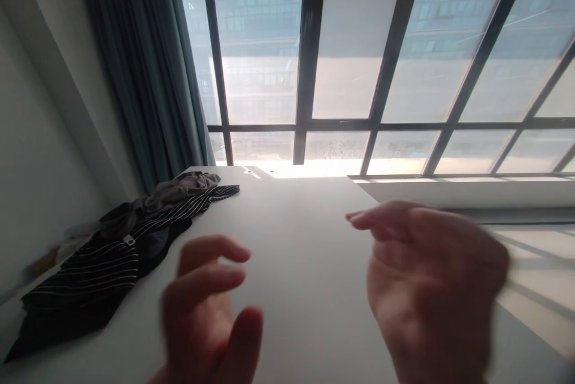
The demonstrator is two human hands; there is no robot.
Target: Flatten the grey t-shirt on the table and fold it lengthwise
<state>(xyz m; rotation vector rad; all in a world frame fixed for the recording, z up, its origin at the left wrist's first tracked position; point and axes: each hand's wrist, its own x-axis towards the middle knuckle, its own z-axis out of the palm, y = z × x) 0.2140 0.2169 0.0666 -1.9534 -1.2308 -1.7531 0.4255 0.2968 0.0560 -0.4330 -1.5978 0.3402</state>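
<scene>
Both my hands are raised over a white table, with nothing visible in either. My left hand, at the lower middle, has loosely curled fingers and its thumb held apart from them. My right hand is bent at the wrist, slightly blurred, its fingers reaching left and its palm partly showing. A wide gap separates the two hands. Nearest to my left hand, on the table's left side, lies a pile of dark clothes, with a black garment with white stripes and a grey-brown cloth behind it.
Large windows with dark frames rise behind the table. A blue-grey curtain hangs at the left, beside a pale wall. To the right, beyond the table's edge, sunlight falls on a light floor.
</scene>
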